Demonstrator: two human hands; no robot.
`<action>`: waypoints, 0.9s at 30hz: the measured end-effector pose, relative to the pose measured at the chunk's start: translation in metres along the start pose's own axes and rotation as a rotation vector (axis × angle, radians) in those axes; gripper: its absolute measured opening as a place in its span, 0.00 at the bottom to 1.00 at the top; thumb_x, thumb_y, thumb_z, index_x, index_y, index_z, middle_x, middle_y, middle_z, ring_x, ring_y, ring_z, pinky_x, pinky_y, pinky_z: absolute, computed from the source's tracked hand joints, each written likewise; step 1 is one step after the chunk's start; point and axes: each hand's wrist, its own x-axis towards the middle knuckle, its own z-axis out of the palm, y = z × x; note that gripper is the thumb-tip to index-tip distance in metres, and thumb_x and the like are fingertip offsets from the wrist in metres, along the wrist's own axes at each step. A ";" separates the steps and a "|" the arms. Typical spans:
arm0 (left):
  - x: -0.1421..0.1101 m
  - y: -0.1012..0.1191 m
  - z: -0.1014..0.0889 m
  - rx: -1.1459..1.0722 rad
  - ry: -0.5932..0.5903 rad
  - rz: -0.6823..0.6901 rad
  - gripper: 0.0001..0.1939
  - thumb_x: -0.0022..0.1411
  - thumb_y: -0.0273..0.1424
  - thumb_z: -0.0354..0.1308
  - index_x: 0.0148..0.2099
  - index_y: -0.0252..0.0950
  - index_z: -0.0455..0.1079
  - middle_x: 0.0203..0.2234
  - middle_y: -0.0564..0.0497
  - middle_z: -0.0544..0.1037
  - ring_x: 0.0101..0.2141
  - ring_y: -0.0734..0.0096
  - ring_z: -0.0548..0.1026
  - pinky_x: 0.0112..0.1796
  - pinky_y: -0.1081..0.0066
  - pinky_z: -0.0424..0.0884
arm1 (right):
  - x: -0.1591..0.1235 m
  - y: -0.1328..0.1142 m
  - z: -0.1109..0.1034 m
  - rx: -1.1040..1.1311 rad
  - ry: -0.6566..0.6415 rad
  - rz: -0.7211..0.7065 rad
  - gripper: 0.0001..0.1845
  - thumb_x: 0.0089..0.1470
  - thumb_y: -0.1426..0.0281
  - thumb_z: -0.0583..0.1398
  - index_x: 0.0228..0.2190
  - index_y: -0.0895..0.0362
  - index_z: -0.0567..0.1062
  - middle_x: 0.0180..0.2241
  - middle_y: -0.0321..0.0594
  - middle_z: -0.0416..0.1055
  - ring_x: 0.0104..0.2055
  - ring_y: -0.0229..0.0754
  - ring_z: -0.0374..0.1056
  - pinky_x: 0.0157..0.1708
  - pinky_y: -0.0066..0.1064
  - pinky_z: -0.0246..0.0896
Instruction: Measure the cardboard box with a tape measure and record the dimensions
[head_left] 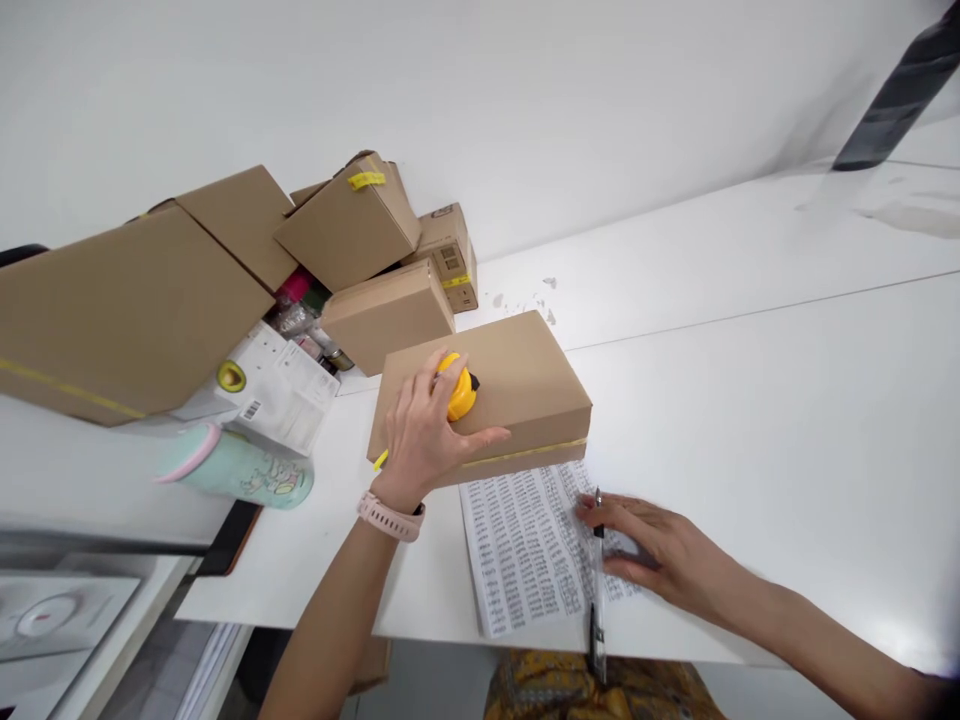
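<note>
My left hand (427, 435), with a pink watch band (390, 517) on its wrist, lies on top of a closed cardboard box (517, 365). Its fingers curl over a yellow tape measure (459, 388), and the thumb stretches across the box top. A short yellow strip (381, 460) shows at the box's left edge. Over the table's front part, my right hand (660, 550) has a clear and black pen (598, 580) at its index finger and thumb. Beneath the pen and partly under the box is a printed sheet (525, 560) covered in columns of small text.
Several cardboard boxes (360, 225) are stacked at the back left, beside a large carton (127, 300). A mint-green tumbler (255, 470) lies near a white package (289, 385). A dark object (892, 95) stands at the far right of the white table (750, 420).
</note>
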 end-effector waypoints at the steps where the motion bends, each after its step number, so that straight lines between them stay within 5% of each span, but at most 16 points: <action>1: 0.002 0.000 0.003 0.004 0.009 -0.011 0.44 0.53 0.62 0.61 0.62 0.39 0.64 0.61 0.39 0.70 0.54 0.48 0.73 0.52 0.54 0.69 | 0.000 -0.001 0.000 -0.012 0.006 -0.008 0.18 0.64 0.62 0.59 0.54 0.52 0.70 0.54 0.46 0.76 0.59 0.50 0.70 0.57 0.43 0.68; 11: 0.032 -0.003 0.029 0.014 0.048 -0.055 0.40 0.55 0.60 0.61 0.60 0.38 0.67 0.59 0.40 0.72 0.54 0.47 0.72 0.52 0.52 0.70 | 0.003 -0.010 -0.001 -0.071 0.058 -0.071 0.16 0.65 0.65 0.58 0.53 0.52 0.67 0.52 0.46 0.78 0.56 0.49 0.73 0.56 0.43 0.69; 14: 0.025 0.007 0.027 0.050 0.213 0.067 0.40 0.56 0.57 0.61 0.62 0.36 0.64 0.62 0.36 0.68 0.60 0.42 0.67 0.57 0.44 0.64 | 0.002 -0.009 0.001 -0.063 0.090 -0.069 0.17 0.64 0.64 0.59 0.53 0.50 0.67 0.52 0.44 0.78 0.56 0.49 0.73 0.54 0.41 0.71; 17: 0.000 0.033 0.035 -0.059 0.429 0.335 0.26 0.63 0.43 0.61 0.59 0.40 0.65 0.56 0.42 0.74 0.57 0.50 0.71 0.57 0.47 0.66 | -0.002 -0.008 0.002 -0.018 0.216 -0.011 0.15 0.63 0.63 0.60 0.51 0.50 0.69 0.51 0.43 0.78 0.53 0.47 0.75 0.49 0.37 0.73; 19: -0.022 0.051 0.049 -0.245 0.335 0.474 0.15 0.64 0.33 0.58 0.53 0.40 0.69 0.47 0.47 0.80 0.49 0.60 0.77 0.49 0.58 0.74 | -0.005 -0.009 0.000 0.001 0.377 0.108 0.08 0.63 0.63 0.59 0.44 0.50 0.71 0.43 0.41 0.80 0.44 0.46 0.78 0.40 0.35 0.73; 22: -0.046 0.067 0.080 -0.490 -0.054 0.385 0.08 0.65 0.26 0.54 0.43 0.38 0.73 0.37 0.49 0.81 0.41 0.66 0.78 0.43 0.65 0.76 | -0.002 -0.014 -0.011 0.068 0.584 0.430 0.13 0.66 0.59 0.54 0.31 0.51 0.71 0.27 0.36 0.76 0.28 0.42 0.71 0.27 0.33 0.64; 24: -0.054 0.068 0.098 -0.545 -0.185 0.309 0.08 0.65 0.26 0.55 0.43 0.36 0.74 0.39 0.46 0.81 0.42 0.64 0.77 0.44 0.64 0.77 | 0.009 -0.020 -0.023 0.241 0.623 0.602 0.17 0.67 0.57 0.50 0.31 0.51 0.71 0.22 0.34 0.70 0.26 0.41 0.66 0.29 0.33 0.61; 27: -0.057 0.063 0.113 -0.558 -0.229 0.276 0.14 0.62 0.30 0.61 0.50 0.36 0.74 0.48 0.44 0.79 0.49 0.58 0.74 0.50 0.58 0.75 | 0.034 -0.024 -0.039 0.525 0.559 0.672 0.19 0.67 0.53 0.49 0.37 0.52 0.72 0.24 0.34 0.68 0.30 0.41 0.66 0.36 0.35 0.62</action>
